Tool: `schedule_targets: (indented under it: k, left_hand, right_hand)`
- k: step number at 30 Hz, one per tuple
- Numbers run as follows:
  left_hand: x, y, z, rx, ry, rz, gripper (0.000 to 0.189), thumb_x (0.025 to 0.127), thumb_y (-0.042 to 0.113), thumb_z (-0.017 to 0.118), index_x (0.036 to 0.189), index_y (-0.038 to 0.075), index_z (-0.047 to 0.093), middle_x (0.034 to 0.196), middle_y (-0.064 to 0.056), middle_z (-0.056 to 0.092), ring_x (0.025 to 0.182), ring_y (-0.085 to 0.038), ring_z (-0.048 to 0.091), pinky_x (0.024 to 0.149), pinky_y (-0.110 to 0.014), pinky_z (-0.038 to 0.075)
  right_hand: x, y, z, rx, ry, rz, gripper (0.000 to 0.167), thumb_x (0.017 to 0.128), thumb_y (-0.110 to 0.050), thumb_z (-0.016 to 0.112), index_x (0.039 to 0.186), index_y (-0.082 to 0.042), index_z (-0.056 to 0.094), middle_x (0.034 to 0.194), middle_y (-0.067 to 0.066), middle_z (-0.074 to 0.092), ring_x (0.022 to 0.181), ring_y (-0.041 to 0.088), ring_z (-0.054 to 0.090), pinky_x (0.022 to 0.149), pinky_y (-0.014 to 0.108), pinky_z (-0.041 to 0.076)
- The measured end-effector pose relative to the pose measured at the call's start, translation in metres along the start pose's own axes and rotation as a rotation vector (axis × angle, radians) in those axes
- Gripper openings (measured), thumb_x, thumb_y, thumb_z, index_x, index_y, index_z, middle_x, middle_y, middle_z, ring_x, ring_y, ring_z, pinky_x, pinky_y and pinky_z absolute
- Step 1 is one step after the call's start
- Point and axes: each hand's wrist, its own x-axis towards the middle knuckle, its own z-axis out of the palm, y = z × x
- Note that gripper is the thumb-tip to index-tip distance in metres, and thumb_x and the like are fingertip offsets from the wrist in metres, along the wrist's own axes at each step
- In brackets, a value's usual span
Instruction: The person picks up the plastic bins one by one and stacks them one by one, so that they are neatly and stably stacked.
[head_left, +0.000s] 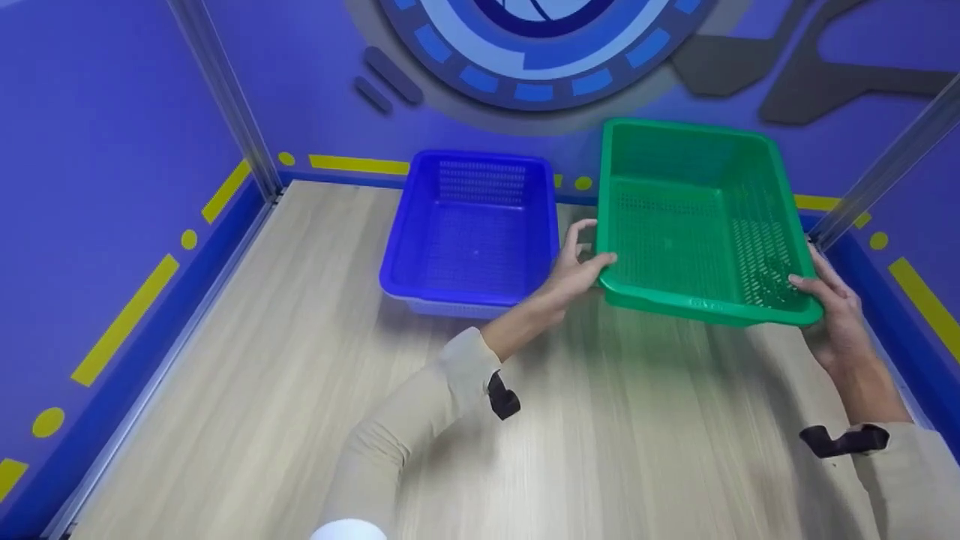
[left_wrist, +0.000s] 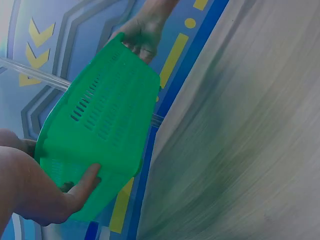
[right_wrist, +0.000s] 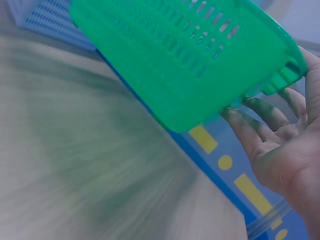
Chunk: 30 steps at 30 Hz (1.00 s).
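Both hands hold a green plastic basket (head_left: 667, 300) by its sides, raised above the table. My left hand (head_left: 577, 270) grips its left rim near the front corner, thumb over the edge. On the right side, my right hand (head_left: 836, 315) has its thumb on the rim and its fingers (right_wrist: 245, 130) against the outer wall. The basket's slotted side shows in the left wrist view, with the left hand (left_wrist: 55, 195) at its lower end. Nothing lies inside the basket. Left of it, a blue basket (head_left: 397, 262) stands on the table, close beside the left forearm.
The wood-grain table (head_left: 300, 375) is bounded by a blue printed back wall (head_left: 315, 97) and blue side panels. Metal posts (head_left: 225, 82) rise at the back corners. Dark straps (head_left: 502, 397) hang at the sleeve cuffs.
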Motion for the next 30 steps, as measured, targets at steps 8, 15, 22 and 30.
schedule_targets:
  k: [8,15,22,30]
  left_hand:
    - [0.004,0.023,-0.010,0.040,-0.017,0.010,0.079,0.094,0.012,0.072,0.159,0.035,0.034,0.139,-0.009,0.051,0.117,-0.037,0.067,0.089,-0.046,0.062]
    - [0.003,0.037,-0.020,0.053,-0.040,0.002,0.086,0.090,0.008,0.072,0.160,0.037,0.031,0.128,-0.002,0.052,0.106,-0.025,0.069,0.094,-0.048,0.060]
    - [0.001,0.042,-0.029,0.003,-0.056,0.017,0.085,0.091,0.006,0.069,0.160,0.037,0.032,0.149,-0.015,0.051,0.115,-0.034,0.068,0.091,-0.043,0.060]
    - [-0.006,0.049,-0.044,0.005,-0.070,0.040,0.082,0.091,0.009,0.071,0.159,0.037,0.035,0.146,-0.015,0.052,0.101,-0.024,0.070,0.096,-0.047,0.059]
  right_hand:
    - [0.001,-0.008,0.018,0.015,-0.004,-0.023,0.057,0.106,-0.001,0.044,0.157,-0.025,0.041,0.124,0.004,0.075,0.098,0.019,0.077,0.085,0.028,0.062]
    - [0.003,-0.010,0.031,-0.031,-0.004,-0.024,0.059,0.107,-0.006,0.044,0.161,-0.027,0.033,0.127,0.000,0.073,0.100,0.016,0.076,0.087,0.026,0.061]
    - [0.005,-0.012,0.044,-0.107,-0.039,-0.027,0.063,0.109,-0.011,0.041,0.165,-0.029,0.017,0.130,-0.004,0.069,0.099,0.012,0.073,0.090,0.023,0.057]
    - [0.009,-0.009,0.051,-0.167,-0.091,-0.016,0.063,0.110,-0.016,0.037,0.166,-0.029,0.012,0.142,-0.005,0.058,0.110,0.010,0.069,0.095,0.023,0.055]
